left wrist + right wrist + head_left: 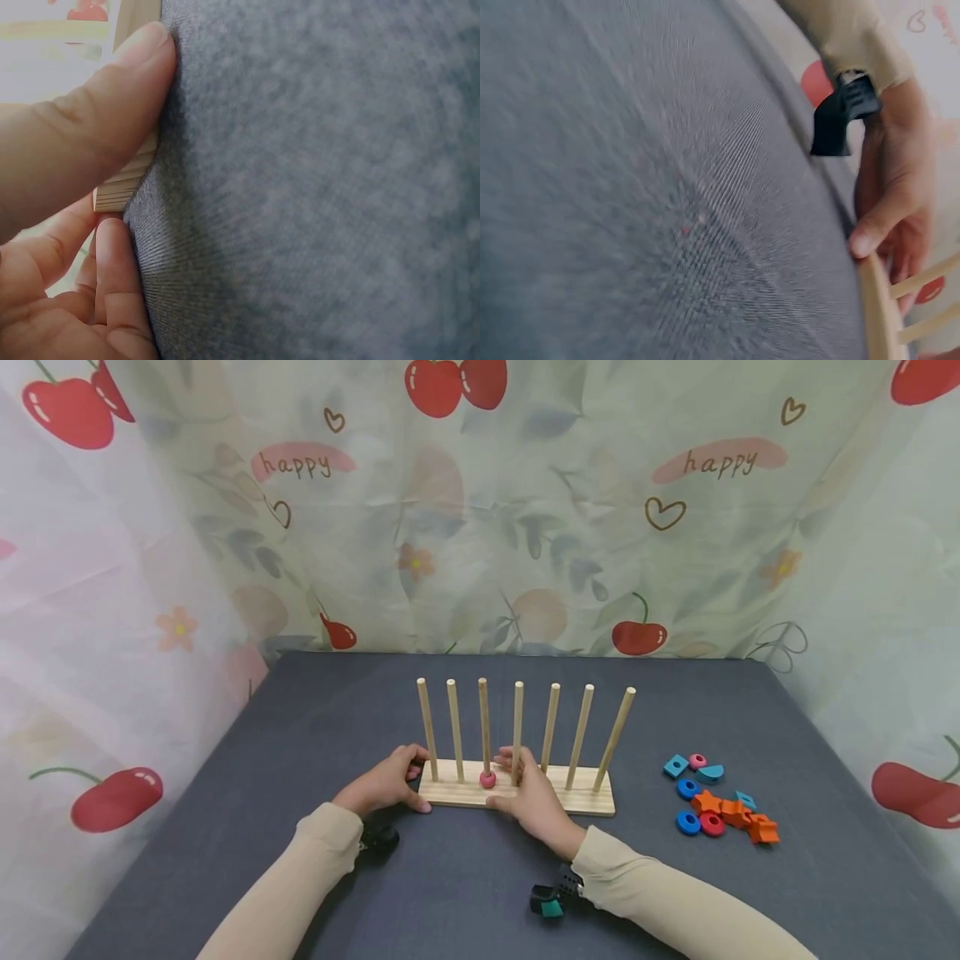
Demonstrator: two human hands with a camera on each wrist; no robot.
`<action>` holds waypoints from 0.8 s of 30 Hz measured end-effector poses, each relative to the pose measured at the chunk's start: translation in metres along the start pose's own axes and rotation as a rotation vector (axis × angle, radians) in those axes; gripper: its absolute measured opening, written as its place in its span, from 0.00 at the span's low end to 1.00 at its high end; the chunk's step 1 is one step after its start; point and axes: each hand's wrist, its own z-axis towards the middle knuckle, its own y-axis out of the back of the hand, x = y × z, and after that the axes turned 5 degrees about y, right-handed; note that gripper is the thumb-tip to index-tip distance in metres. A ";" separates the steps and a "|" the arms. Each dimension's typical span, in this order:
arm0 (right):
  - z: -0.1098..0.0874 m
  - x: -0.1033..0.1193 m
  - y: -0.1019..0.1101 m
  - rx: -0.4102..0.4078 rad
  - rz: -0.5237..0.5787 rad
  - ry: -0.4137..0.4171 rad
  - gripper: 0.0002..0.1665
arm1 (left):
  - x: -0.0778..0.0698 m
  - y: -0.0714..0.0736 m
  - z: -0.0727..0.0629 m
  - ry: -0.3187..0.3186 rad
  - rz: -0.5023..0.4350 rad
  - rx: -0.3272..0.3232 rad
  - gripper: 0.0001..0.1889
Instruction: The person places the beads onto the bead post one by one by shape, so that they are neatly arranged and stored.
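A pale wooden peg board (pixel 592 803) with several upright pegs stands on the table, a small pink bead (pixel 487 780) low on its third peg from the left. My left hand (pixel 386 783) grips the board's left end. The left wrist view shows the thumb (pixel 112 105) along the long front side and the fingers round the end. My right hand (pixel 536 797) spans the middle of the base, thumb at the front edge and fingers toward the back, just right of the bead. Part of that grasp is hidden. In the right wrist view the left hand (pixel 896 187) shows at the board's end.
Right of the board lies a loose group of coloured pieces: orange stars (pixel 735 812), blue rings (pixel 687 823), a red ring (pixel 712 824), a blue square (pixel 676 766), a blue half-round (pixel 710 773) and a pink bead (pixel 697 762). A patterned curtain (pixel 480 527) hangs behind the grey table (pixel 465 893).
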 end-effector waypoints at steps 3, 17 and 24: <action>-0.011 0.008 0.010 0.067 -0.017 -0.055 0.49 | -0.001 0.000 -0.001 -0.001 -0.001 0.002 0.39; -0.047 0.062 0.111 0.404 -0.177 -0.108 0.47 | -0.001 0.002 0.000 0.003 -0.002 0.005 0.39; -0.060 0.090 0.171 0.323 -0.168 0.185 0.31 | -0.001 0.001 0.000 0.012 0.000 0.009 0.39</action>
